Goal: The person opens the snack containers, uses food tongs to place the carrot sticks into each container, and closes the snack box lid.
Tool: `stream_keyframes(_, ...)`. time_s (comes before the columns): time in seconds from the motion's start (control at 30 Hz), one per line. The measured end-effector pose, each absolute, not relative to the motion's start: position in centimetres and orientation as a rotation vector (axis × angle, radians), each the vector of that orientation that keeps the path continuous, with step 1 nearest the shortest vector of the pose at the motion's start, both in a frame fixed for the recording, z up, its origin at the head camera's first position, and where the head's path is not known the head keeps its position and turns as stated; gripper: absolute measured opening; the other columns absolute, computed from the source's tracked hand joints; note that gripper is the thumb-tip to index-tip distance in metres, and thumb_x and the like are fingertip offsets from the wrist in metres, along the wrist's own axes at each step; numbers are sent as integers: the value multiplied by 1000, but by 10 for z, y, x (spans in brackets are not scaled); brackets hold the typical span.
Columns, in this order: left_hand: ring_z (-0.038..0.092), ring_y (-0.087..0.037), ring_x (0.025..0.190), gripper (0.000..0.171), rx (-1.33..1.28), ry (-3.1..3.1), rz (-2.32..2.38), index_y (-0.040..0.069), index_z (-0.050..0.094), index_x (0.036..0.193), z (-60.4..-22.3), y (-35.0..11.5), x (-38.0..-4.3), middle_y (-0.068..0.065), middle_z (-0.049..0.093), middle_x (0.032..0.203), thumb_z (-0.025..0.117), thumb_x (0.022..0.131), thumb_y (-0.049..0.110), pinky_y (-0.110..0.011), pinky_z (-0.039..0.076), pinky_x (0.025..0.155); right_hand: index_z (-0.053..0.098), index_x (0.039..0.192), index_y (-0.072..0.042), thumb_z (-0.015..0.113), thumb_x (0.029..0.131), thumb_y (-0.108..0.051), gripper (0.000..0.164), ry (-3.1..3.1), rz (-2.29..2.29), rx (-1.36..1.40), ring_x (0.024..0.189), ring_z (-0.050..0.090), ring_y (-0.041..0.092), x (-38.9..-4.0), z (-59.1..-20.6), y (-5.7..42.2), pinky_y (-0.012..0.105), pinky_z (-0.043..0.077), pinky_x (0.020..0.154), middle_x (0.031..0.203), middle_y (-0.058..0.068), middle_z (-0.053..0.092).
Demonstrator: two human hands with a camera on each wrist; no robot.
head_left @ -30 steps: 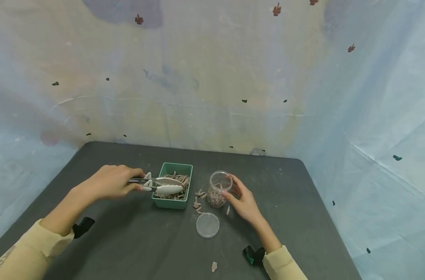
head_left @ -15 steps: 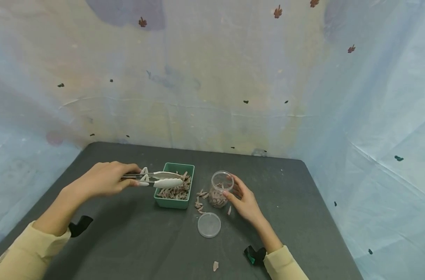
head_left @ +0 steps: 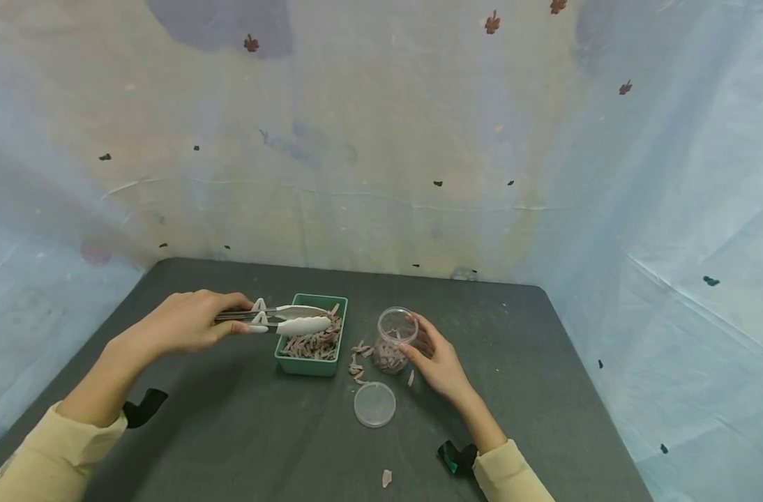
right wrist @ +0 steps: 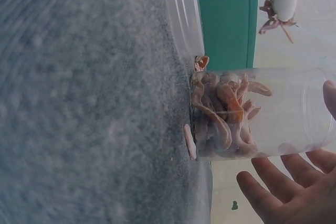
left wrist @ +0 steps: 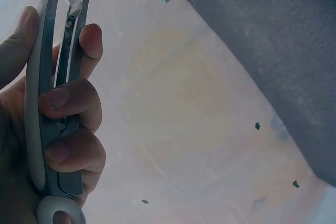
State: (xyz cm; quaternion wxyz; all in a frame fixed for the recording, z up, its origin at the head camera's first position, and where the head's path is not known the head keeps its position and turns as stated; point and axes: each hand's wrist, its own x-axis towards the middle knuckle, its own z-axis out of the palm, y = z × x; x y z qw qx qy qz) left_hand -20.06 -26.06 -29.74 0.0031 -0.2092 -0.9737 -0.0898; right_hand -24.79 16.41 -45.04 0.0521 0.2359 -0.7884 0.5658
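Note:
My left hand grips a pair of tongs with white scalloped heads, held level over a green box. The left wrist view shows the fingers wrapped round the tongs' handles. Brownish-grey strips hang from the tongs' tip in the right wrist view. More such strips fill the box. To its right, my right hand holds a clear, lidless jar from the right side, thumb in front and fingers behind. The jar stands upright, its lower part filled with strips.
A round translucent lid lies on the dark table in front of the jar. Loose strips are scattered between box and jar. A pale scrap lies near the front. Plastic sheeting hangs behind the table.
My left hand and the tongs have drawn slightly left and back over the box, uncovering more of its strips. My right hand keeps its hold on the jar.

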Motion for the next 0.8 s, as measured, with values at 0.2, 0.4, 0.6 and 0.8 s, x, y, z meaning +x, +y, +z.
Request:
stream_keyframes(0.2,50,-7,66,39,-660,-3022,-296,18,70,131,-290,-256,-202,9,72,100,72,99,41,-31,36,53,41,159,-13,72,101,-20,66,-2404,1711,706,141,51,38,-247,-448,165,55,46,110,156,15,50)
stream_keyframes(0.4,54,-6,71,38,-678,-3015,-325,21,69,132,-281,-245,-205,11,71,101,70,100,42,-32,39,57,41,159,-12,72,101,-21,67,-2406,1708,705,140,52,38,-247,-447,165,56,46,109,156,15,50)
stream_keyframes(0.6,56,-5,72,38,-755,-2994,-349,21,68,133,-275,-228,-212,10,72,104,69,101,42,-32,40,58,41,159,-13,72,101,-21,66,-2422,1696,684,139,54,36,-247,-448,166,55,48,109,156,13,51)
stream_keyframes(0.8,61,-4,76,41,-826,-2986,-377,19,68,135,-273,-211,-219,7,73,110,67,102,43,-33,44,60,41,159,-12,72,101,-19,66,-2430,1690,691,138,54,37,-246,-449,163,53,48,108,156,14,50)
